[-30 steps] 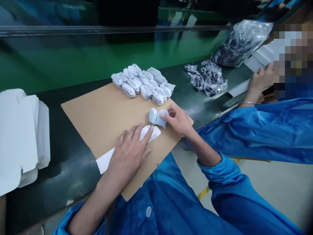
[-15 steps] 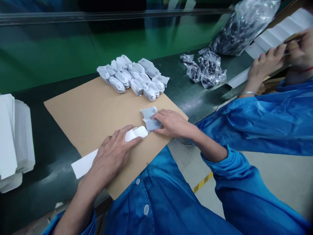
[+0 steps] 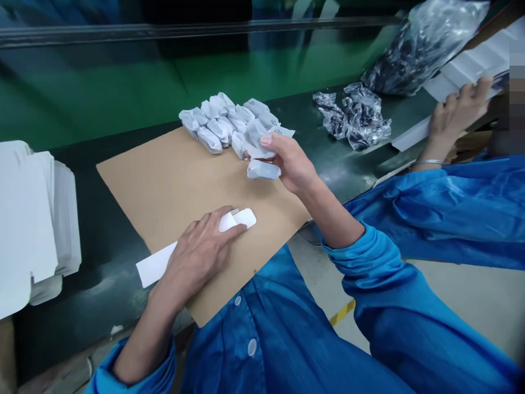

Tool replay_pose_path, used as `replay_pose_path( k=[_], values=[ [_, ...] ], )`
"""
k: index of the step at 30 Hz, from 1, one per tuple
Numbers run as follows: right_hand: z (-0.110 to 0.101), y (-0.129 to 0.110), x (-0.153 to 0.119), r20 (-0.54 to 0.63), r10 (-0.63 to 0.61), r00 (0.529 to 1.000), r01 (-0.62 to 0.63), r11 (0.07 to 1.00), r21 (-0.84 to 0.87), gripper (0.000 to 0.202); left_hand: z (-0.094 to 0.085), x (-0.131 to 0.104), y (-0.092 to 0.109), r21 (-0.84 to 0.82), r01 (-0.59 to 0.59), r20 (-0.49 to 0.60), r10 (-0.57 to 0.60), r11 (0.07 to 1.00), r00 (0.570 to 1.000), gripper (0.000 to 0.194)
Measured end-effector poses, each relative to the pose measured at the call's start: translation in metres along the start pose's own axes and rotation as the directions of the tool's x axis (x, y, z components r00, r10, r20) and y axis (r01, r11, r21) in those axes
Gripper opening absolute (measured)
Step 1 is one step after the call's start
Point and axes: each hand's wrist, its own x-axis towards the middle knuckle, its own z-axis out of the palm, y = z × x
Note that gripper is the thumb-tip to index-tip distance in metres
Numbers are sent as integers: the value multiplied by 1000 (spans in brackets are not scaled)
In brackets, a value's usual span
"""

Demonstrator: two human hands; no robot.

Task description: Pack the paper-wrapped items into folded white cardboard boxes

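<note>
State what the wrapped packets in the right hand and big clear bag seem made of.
Wrapped packets: matte white outer wrap, perhaps paper or thin foam, given soft creases; contents hidden. Big clear bag: glossy, likely plastic film, see-through with crinkled highlights.

Head view, forward and down (quite near) over left hand (image 3: pixel 200 249) and right hand (image 3: pixel 293 164).

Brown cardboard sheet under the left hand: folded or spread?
Spread: the brown cardboard sheet shows one broad flat face, no fold visible; the part beneath the white paper-wrapped packets is hidden.
</note>
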Motion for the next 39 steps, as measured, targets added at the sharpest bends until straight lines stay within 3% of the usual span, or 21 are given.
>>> replay_pose_path(
  k=[3, 5, 8, 9, 11, 13, 17, 20, 22, 25, 30, 33, 35, 39],
  values=[
    [9, -5, 4, 22, 22, 1000, -26, 978, 205, 40, -3, 1, -1, -46, -10, -39, 8, 999, 999, 37],
    [17, -8, 4, 56, 27, 998, -40, 971, 236, 40, -10, 5, 0, -144, 48, -166, -72, 988, 984, 53],
    [31, -11, -3, 99, 24, 995, -48, 967, 249, 40, -24, 20, 2, -307, 251, -353, -355, 918, 865, 89],
    [36, -12, -6, 111, 23, 994, -51, 964, 260, 39, -29, 26, 2, -331, 315, -370, -429, 889, 824, 97],
    [44, -14, -12, 138, 11, 990, -52, 954, 296, 37, -37, 39, 1, -328, 402, -358, -506, 855, 785, 102],
    [49, -17, -17, 167, -18, 986, -39, 942, 334, 35, -41, 46, 0, -313, 436, -333, -527, 844, 782, 88],
    [52, -25, -29, 179, -86, 980, 13, 928, 373, 30, -41, 45, -1, -354, 375, -319, -487, 857, 813, 33],
    [50, -28, -31, 136, -120, 983, 59, 920, 386, 30, -38, 44, -5, -408, 330, -345, -478, 851, 808, 25],
    [49, -25, -28, 86, -144, 986, 99, 915, 391, 30, -37, 43, -9, -337, 363, -352, -473, 869, 807, 29],
    [42, -13, -22, -12, -123, 992, 119, 926, 359, 31, -39, 31, -11, -187, 353, -359, -398, 917, 844, 34],
    [16, 14, -31, -77, -41, 996, 65, 942, 328, 30, -35, -15, 3, 4, 35, -301, -32, 999, 953, 48],
    [3, 25, -42, -71, -39, 997, 60, 944, 325, 29, -20, -31, 17, 170, -79, -252, 121, 982, 960, 43],
    [-2, 30, -48, -79, -17, 997, 42, 945, 323, 29, -5, -34, 27, 196, -178, -236, 223, 964, 946, 40],
    [-2, 38, -53, -90, 63, 994, -28, 939, 342, 34, 24, -35, 42, 127, -237, -166, 256, 963, 952, 37]
  ],
)
